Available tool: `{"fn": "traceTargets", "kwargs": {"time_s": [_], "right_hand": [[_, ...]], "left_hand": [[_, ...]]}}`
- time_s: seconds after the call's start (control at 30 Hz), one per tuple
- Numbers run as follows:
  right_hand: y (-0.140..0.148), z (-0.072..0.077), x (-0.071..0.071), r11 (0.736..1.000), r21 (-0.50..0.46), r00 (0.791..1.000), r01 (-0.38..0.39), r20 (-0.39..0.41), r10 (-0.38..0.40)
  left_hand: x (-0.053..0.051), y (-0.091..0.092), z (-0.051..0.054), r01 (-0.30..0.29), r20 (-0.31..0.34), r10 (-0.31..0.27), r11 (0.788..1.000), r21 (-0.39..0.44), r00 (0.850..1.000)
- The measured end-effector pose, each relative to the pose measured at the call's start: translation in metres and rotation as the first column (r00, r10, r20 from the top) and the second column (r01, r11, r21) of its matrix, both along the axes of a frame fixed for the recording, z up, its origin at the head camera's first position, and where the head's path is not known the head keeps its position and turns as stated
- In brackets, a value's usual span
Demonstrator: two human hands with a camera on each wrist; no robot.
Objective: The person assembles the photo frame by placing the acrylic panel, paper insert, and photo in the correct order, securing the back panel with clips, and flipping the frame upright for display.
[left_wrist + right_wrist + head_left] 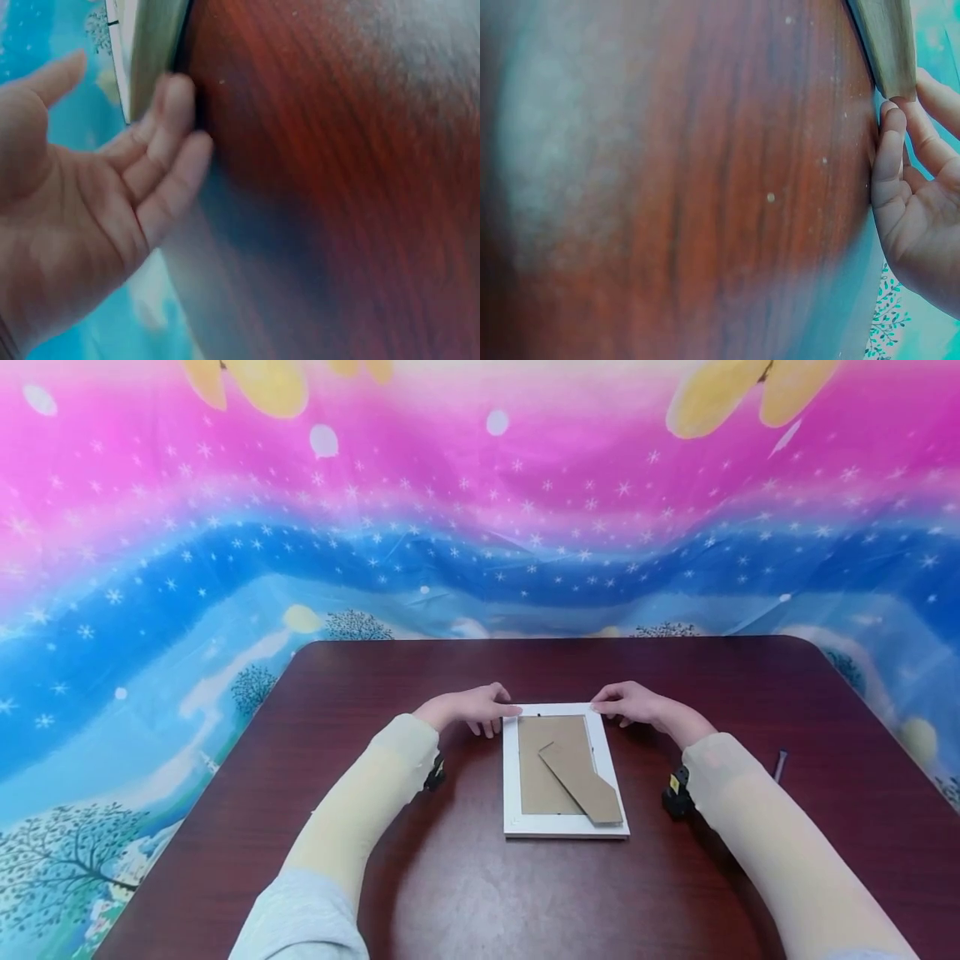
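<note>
Left of the picture frame [512,772], a black wrist device [435,772] sits by the cuff of the left sleeve [360,810]. The left hand [476,706] is at the frame's far left corner, its fingers loosely bent by the outer edge; the left wrist view shows a wide gap between them and the thumb. That view is blurred, so I cannot tell how firmly anything is touched.

The frame lies flat on the surface [480,902] between the two hands, back upward, probably so that its backing board [558,731] and stand leg [588,789] are within reach. The leg slants across the board, its broad end near the frame's near right corner.

The right hand [636,703] is at the frame's far right corner, thumb and fingers set narrow on it in what looks like a light pinch. A hand at each far corner likely serves to steady the frame evenly. Farther right of the frame come a matching black device [677,793] and, past the right sleeve [780,827], a slim dark object [781,766], perhaps a pen.

Counted: one frame, one board, one leg, two hands, two sleeves, two devices, one slim object.
</note>
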State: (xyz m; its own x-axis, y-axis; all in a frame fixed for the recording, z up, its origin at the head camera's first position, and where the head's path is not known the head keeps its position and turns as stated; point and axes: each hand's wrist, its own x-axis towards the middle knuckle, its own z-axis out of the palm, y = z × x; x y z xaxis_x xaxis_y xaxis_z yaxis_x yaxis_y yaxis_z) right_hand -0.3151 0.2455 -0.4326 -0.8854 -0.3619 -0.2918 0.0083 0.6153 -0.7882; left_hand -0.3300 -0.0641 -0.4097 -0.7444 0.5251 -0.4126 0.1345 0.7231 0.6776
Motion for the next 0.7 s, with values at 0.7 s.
{"fn": "traceTargets", "kwargs": {"time_s": [0.7], "right_hand": [[-0.0028,0.0031,0.0047,0.999,0.025,1.0,0.02,-0.001,-0.02]], "left_hand": [[-0.0034,-0.0017,-0.0081,0.084,0.107,-0.09,0.994,0.063,0.99]]}}
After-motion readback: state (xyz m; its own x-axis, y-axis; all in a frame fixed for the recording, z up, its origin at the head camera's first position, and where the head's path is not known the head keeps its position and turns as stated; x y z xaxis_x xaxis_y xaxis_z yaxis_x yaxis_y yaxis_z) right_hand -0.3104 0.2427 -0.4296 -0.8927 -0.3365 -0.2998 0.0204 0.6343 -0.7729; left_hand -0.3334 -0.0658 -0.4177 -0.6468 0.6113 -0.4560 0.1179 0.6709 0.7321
